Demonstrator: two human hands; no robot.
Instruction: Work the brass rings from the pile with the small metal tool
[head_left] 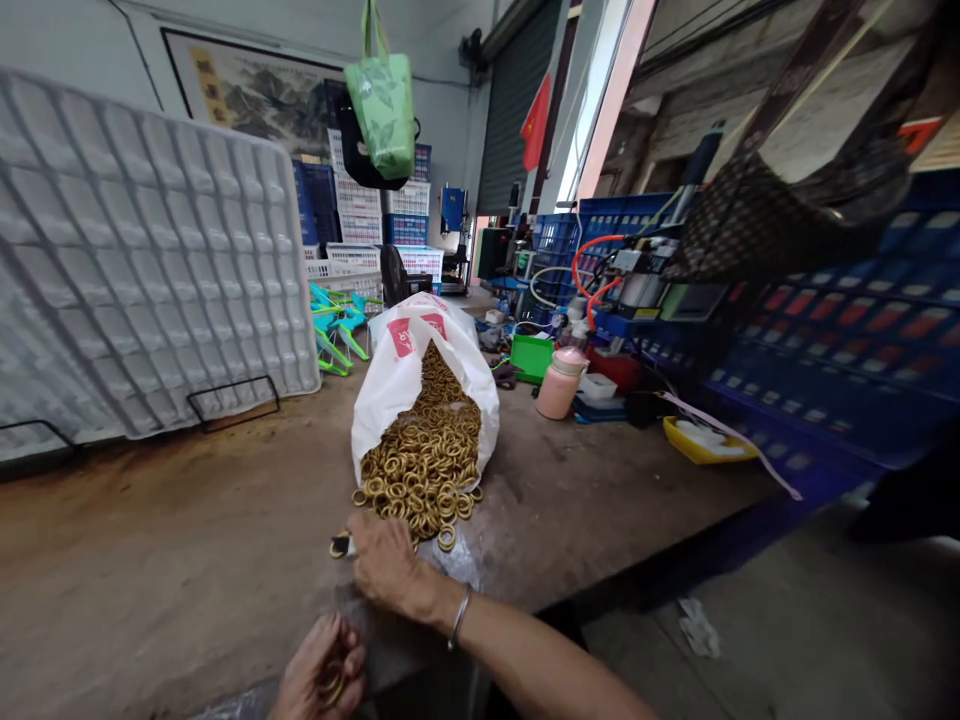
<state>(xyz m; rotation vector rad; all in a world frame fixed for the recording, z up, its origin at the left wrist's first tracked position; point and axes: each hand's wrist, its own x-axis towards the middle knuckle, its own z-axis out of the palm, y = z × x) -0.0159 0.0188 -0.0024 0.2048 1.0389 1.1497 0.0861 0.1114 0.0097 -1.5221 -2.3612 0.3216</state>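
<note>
A heap of brass-coloured rings [424,455] spills from the mouth of a white plastic sack [375,410] onto the table. At the near left edge of this heap, my right hand [386,565] is closed, knuckles up, with a silver bangle on its wrist. A single ring [334,550] shows at its fingertips, beside a small black-and-white piece that I cannot make out. Closer to me, at the bottom of the view, my left hand [319,668] curls round a few brass rings [331,684]. Its palm is partly hidden by the fingers.
Pale moulded trays [150,260] stand upright in wire holders at the left. Right of the sack are a pink bottle [561,385], a green tray [531,358] and a yellow tray [709,442]. Blue crates [840,350] line the right side. A green bag [381,115] hangs overhead.
</note>
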